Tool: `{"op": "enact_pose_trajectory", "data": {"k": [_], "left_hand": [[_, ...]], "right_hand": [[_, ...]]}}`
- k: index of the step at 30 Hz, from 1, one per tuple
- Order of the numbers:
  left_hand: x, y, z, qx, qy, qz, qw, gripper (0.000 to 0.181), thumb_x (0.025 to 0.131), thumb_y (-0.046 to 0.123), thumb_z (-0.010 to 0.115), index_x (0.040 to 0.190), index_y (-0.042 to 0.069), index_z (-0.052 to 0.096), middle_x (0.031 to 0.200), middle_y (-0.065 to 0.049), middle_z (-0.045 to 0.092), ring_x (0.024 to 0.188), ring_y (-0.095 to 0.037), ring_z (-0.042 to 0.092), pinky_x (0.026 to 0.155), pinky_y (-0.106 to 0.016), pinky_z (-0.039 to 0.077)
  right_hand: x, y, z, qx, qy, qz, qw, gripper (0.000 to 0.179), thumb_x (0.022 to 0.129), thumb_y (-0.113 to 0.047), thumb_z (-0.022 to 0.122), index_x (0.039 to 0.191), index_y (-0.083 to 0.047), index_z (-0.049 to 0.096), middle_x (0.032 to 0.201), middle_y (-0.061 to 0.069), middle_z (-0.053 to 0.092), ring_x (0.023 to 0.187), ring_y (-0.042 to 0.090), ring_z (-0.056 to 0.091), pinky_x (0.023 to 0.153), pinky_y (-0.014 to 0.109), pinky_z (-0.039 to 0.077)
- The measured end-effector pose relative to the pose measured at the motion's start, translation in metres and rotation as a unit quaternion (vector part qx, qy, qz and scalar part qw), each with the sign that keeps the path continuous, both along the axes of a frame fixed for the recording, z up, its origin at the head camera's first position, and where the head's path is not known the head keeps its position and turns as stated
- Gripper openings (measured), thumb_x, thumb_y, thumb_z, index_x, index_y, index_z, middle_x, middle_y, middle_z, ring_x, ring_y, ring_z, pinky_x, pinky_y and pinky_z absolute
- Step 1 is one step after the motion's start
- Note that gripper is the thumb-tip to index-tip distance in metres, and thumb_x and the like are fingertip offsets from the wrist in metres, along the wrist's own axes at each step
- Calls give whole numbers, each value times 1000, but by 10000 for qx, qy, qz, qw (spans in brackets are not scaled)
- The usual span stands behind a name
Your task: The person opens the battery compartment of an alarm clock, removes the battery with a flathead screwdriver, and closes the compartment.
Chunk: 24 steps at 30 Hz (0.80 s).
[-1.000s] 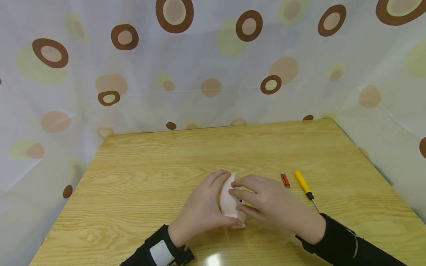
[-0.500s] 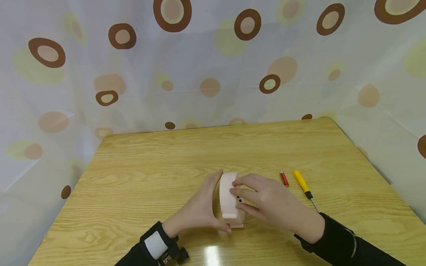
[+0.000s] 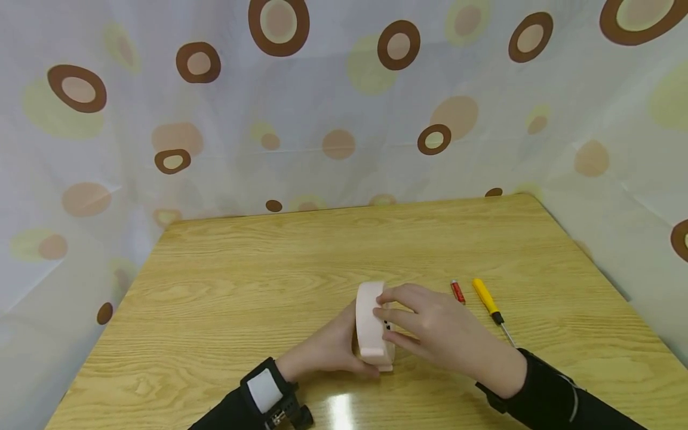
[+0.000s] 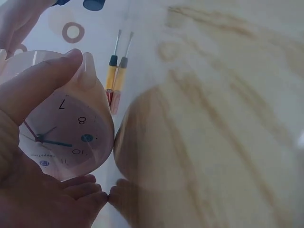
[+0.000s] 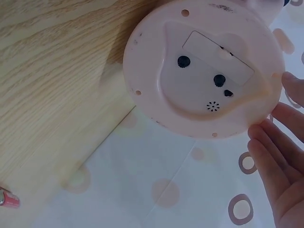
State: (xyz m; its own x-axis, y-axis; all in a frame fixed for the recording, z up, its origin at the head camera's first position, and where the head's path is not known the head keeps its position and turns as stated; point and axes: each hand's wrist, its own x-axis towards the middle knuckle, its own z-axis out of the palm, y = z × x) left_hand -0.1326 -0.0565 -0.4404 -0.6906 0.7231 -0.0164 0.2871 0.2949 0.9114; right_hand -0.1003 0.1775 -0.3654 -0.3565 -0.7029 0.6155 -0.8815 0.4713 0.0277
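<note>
A pale pink round alarm clock [image 3: 368, 319] stands on its rim on the table, its feet towards me. Its face [image 4: 61, 118], with numbers and hands, points left; its back [image 5: 190, 95], with black knobs and a closed-looking rectangular cover [image 5: 209, 52], points right. My left hand [image 3: 325, 349] holds the face side, thumb by a foot and fingers low near the table. With its fingertips on the upper rim, my right hand [image 3: 438, 322] holds the other side. Part of the left fingers is hidden behind the clock in the head view.
To the right on the wooden table [image 3: 242, 269] lie a red battery [image 3: 457, 292] and a yellow-handled screwdriver [image 3: 488, 300], its shaft partly behind the right wrist. A dotted white curtain [image 3: 301, 107] hangs along the table's back and sides.
My left hand first loosened and drew left off the clock's rim, then came back against its face side, lower down. The right hand and the clock have hardly moved.
</note>
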Motion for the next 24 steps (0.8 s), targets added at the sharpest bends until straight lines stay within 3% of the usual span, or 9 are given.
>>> {"op": "enact_pose_trajectory", "data": {"k": [13, 19, 24], "left_hand": [[-1, 4, 0, 68, 30, -24, 10000, 122, 72, 8, 99, 165, 14, 21, 149, -5, 52, 132, -12, 54, 121, -28, 40], [2, 5, 0, 54, 166, 166, 9997, 126, 69, 10, 101, 165, 12, 20, 149, -5, 50, 132, -12, 53, 121, -28, 38], [5, 4, 0, -207, 296, 402, 9985, 130, 66, 14, 102, 166, 4, 19, 153, -8, 49, 137, -17, 52, 123, -33, 39]], "right_hand": [[0, -1, 3, 70, 182, -67, 9998, 39, 74, -27, 98, 103, -9, 80, 109, 5, 72, 92, 18, 70, 76, 27, 63], [3, -2, 2, -27, 121, -54, 9999, 38, 74, -26, 98, 101, -11, 77, 109, 5, 72, 91, 18, 70, 76, 27, 63], [4, -2, 2, -40, 91, -148, 9998, 45, 69, -26, 100, 102, -10, 74, 108, 4, 72, 92, 17, 70, 77, 27, 63]]}}
